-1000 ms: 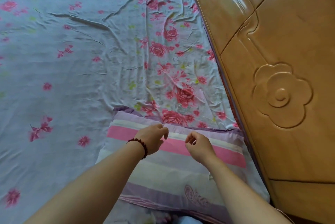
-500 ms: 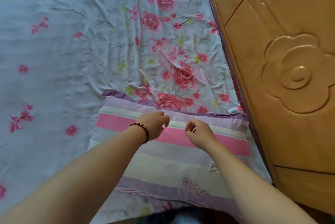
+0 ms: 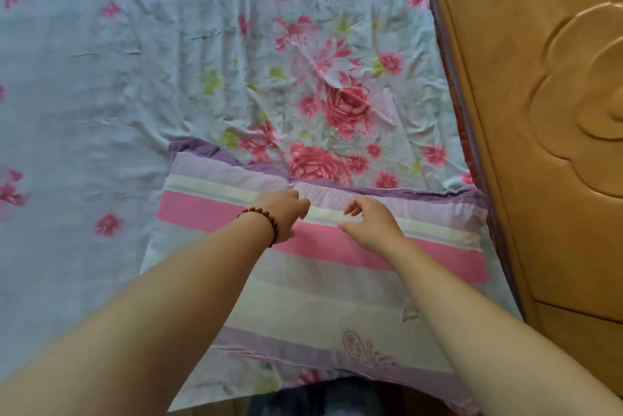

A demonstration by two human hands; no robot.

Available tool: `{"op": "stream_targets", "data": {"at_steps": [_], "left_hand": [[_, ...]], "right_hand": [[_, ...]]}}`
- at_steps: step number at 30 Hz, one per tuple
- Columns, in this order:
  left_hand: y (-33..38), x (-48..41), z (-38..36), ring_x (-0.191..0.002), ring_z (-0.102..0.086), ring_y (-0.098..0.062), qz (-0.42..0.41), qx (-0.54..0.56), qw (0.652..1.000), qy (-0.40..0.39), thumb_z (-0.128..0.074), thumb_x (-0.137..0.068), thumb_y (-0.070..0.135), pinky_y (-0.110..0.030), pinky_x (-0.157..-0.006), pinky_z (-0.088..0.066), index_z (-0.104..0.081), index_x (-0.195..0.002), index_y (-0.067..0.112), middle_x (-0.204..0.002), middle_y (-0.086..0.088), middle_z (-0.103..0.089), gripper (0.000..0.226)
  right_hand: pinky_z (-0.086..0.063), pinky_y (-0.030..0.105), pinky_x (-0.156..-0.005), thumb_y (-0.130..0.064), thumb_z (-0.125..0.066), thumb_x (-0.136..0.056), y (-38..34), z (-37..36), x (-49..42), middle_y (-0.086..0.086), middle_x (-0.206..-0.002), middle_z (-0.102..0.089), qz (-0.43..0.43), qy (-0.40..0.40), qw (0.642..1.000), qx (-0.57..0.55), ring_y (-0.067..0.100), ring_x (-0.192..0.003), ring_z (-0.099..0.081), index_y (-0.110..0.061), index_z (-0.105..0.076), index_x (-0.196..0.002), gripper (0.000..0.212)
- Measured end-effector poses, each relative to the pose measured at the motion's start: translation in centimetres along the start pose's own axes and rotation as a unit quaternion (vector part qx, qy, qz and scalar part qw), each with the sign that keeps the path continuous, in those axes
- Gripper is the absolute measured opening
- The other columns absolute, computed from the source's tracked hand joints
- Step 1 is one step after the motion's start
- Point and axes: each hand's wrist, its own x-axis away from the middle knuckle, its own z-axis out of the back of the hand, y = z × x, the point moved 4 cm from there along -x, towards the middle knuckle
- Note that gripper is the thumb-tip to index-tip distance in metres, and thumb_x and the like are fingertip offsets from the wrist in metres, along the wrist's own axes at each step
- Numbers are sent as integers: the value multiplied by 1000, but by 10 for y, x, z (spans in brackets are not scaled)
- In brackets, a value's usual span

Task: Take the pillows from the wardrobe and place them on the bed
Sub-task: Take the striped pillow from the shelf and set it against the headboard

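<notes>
Bed [image 3: 84, 105] with wrinkled floral sheet [image 3: 337, 45], striped pillow [image 3: 320, 297] flat on it by the wooden headboard [image 3: 526, 152].

Bright in here, soft flat daylight all over, and I can't tell which side it comes in from. Shadows are all gentle: the creases in the sheet [image 3: 111, 88] only get faint grey shading, and the arms [image 3: 188, 311] leave just a thin dim rim on the pillow [image 3: 323, 294]. The headboard [image 3: 526, 152] on the right has a mild sheen along its carved curves. Everything looks a bit soft and hazy, with colours slightly washed out. The wide lens bends the headboard's edge and balloons the arms near the bottom. The near middle strip goes dark and mushy.
</notes>
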Motion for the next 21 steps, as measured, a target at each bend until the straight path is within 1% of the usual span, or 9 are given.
{"op": "stream_targets", "data": {"at_steps": [2,3,8,11,13,16,19,20,21], "left_hand": [[1,-8,0,-104,-51,-23,-7,4,1000,-1,-71,-78,32,-33,-70,-47,-49,-115,22,-118,-2,-48,44],[2,-11,0,-105,-51,-23,-11,9,1000,1,-72,-76,35,-34,-72,-47,-49,-115,22,-118,-2,-48,47],[17,-32,5,-103,-53,-24,-36,16,999,20,-70,-76,42,-32,-71,-44,-50,-114,20,-119,-3,-49,48],[17,-45,10,-107,-50,-25,-38,18,999,28,-71,-76,43,-37,-81,-48,-51,-115,19,-121,-5,-48,49],[12,-52,10,-111,-46,-25,-27,1,999,24,-72,-73,46,-40,-86,-48,-50,-117,18,-124,-6,-45,57],[0,-63,7,-125,-34,-28,9,-17,1000,-3,-74,-66,53,-45,-95,-43,-39,-130,17,-137,-8,-35,82],[-9,-67,-3,-138,-16,-30,55,-2,997,-57,-73,-62,59,-53,-103,-35,-23,-141,18,-153,-8,-14,102],[-11,-67,-7,-139,-17,-30,61,2,995,-73,-71,-63,62,-54,-104,-33,-21,-142,19,-154,-7,-13,103],[-11,-67,-10,-137,-22,-30,66,6,994,-87,-69,-64,64,-54,-104,-32,-20,-142,20,-153,-6,-18,103]], "right_hand": [[-41,28,-79,-29,-72,-76,2,-2,-10,2,-105,-58,-11,-8,1000,-8,18,-96,-53,-23,-53,-88,24],[-40,27,-79,-30,-72,-76,2,-3,-14,2,-107,-58,-11,-12,1000,-10,18,-97,-53,-23,-52,-90,25],[-40,27,-82,-35,-75,-75,2,-1,-29,1,-117,-58,-3,-27,1000,-1,15,-100,-53,-20,-56,-105,39],[-41,30,-92,-39,-77,-71,5,2,-37,1,-123,-56,13,-49,998,22,18,-114,-50,-21,-55,-113,50],[-39,33,-99,-42,-79,-69,10,3,-40,0,-129,-52,21,-68,997,41,19,-121,-45,-22,-53,-119,60],[-37,36,-103,-48,-79,-65,22,6,-47,0,-135,-48,11,-88,994,69,20,-125,-42,-21,-49,-128,74],[-31,40,-109,-57,-74,-64,34,8,-50,1,-143,-42,-9,-91,988,123,22,-131,-38,-21,-42,-136,87],[-27,42,-111,-60,-72,-65,37,7,-50,2,-146,-39,-13,-94,985,146,23,-134,-35,-22,-38,-139,90],[-24,43,-112,-63,-69,-65,39,6,-49,3,-148,-36,-16,-99,981,165,24,-136,-33,-22,-35,-141,93]]}}
